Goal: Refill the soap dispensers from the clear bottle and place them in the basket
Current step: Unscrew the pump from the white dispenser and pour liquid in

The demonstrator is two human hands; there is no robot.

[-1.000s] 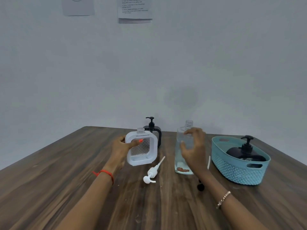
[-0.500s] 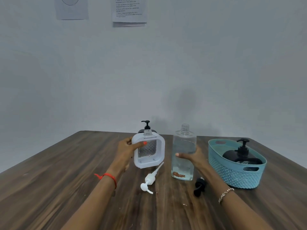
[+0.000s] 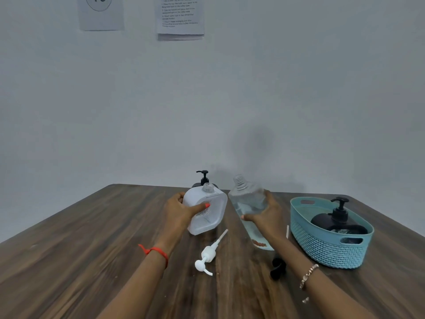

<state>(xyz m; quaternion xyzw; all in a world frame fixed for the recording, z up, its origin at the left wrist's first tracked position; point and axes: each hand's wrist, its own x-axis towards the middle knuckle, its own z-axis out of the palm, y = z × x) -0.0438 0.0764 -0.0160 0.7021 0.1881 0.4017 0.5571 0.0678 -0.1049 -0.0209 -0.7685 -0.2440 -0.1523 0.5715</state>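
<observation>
**Two hands holding a white dispenser (image 3: 207, 211) and a clear bottle (image 3: 248, 200), tilted toward each other over the desk (image 3: 92, 249).**

The left hand (image 3: 180, 210) grips the white dispenser by its side, thumb laid across the front; its open neck leans to the right. The right hand (image 3: 269, 217) is curled round the uncapped, partly filled clear bottle, whose neck leans left, near the dispenser's neck but apart from it. A white pump (image 3: 208, 256) lies on the desk between the forearms, and a black cap (image 3: 278, 268) lies beside the right forearm. The teal basket (image 3: 331, 247) at right holds a black dispenser (image 3: 338, 221). A second black dispenser (image 3: 204, 178) stands behind the white one.
</observation>
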